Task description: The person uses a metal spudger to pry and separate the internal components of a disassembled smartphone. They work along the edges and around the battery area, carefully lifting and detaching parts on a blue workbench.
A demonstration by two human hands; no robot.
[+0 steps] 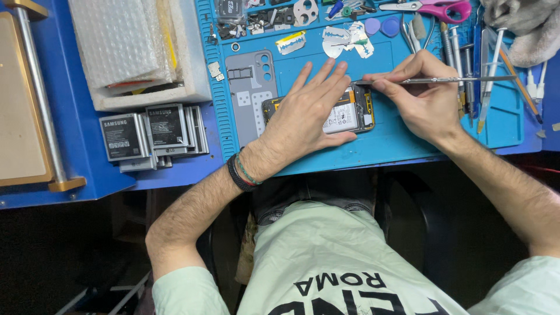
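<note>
Head view: left hand (306,114) lies flat, fingers spread, pinning an opened phone (350,111) on the blue mat (408,140) so it cannot slide; at 3 o'clock, right hand (420,96) pinches metal tweezers (443,80), tip at the phone's top edge; at 12 o'clock, pink-handled scissors (440,9)

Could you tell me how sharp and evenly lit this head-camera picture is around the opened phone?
Head view: bright, even light on the blue mat; the opened phone, left hand and right hand holding the metal tool are sharp, with soft shadows; below the table edge it falls dark; edges bend slightly.
</note>
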